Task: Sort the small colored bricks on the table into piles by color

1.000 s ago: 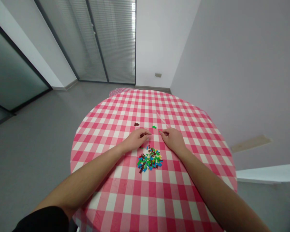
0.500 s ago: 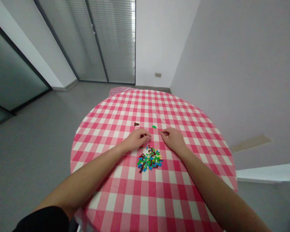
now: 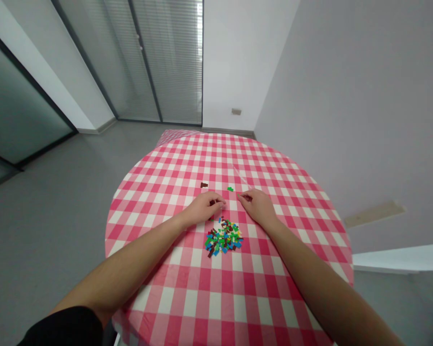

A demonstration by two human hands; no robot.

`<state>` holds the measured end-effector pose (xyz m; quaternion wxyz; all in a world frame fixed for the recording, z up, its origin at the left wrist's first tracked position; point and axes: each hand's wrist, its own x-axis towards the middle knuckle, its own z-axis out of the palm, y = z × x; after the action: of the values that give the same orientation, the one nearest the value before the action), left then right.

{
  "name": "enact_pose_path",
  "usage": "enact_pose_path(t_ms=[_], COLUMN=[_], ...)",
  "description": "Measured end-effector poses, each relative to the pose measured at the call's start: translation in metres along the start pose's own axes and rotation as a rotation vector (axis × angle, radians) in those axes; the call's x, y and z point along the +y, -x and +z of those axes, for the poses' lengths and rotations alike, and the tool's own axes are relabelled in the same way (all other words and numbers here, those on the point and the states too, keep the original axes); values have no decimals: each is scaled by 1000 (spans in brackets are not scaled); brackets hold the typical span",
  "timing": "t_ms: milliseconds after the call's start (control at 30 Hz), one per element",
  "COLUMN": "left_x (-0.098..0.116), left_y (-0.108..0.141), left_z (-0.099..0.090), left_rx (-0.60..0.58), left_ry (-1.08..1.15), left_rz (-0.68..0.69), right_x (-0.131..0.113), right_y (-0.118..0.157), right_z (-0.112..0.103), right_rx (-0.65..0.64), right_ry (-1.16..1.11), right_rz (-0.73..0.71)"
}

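Observation:
A heap of small coloured bricks [image 3: 223, 239], green, blue, brown, white and yellow, lies on the checked cloth between my forearms. Beyond my left hand sits a small brown piece [image 3: 204, 185]. A small green piece [image 3: 230, 189] rests farther right, near my right fingertips. My left hand [image 3: 206, 206] rests just above the heap, its fingers curled with the tips apart, and dark pieces show beneath them. My right hand [image 3: 256, 204] is closed in a pinch to the right of the green piece; what it holds, if anything, is too small to name.
The round table [image 3: 274, 288] wears a red and white checked cloth. A crease runs across it beyond my right hand. Behind stand a wall [image 3: 245, 57] and glass panels with blinds [image 3: 173, 62]; another wall rises on the right.
My right hand has shifted very slightly up and left, and the green bit at its fingertips no longer shows clearly. My left hand and the heap look unchanged.

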<state>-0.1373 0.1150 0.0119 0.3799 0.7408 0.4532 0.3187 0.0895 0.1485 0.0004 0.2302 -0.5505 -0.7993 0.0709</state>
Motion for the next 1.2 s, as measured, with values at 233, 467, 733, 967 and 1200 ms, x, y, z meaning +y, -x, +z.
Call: enact_pose_path(t_ms=[233,467,733,967,1200], left_x=[4,4,2,0,4], left_y=[1,1,0,0,1], left_z=[-1,0,0,0,-1], left_rx=[-3,-7,-9,-4,-14], left_ry=[7,15,8,2,3], left_rz=[-18,-11,-18,0,-11], right_x=[0,2,-4,-3,-3], right_y=[-1,3,3,4,6], right_z=[-1,-5,-6,-4,-5], right_rx=[0,-43,-49,-53,-92], right_ry=[35,26,1,18,18], right_rz=[-46,-158,-248,-280,-324])
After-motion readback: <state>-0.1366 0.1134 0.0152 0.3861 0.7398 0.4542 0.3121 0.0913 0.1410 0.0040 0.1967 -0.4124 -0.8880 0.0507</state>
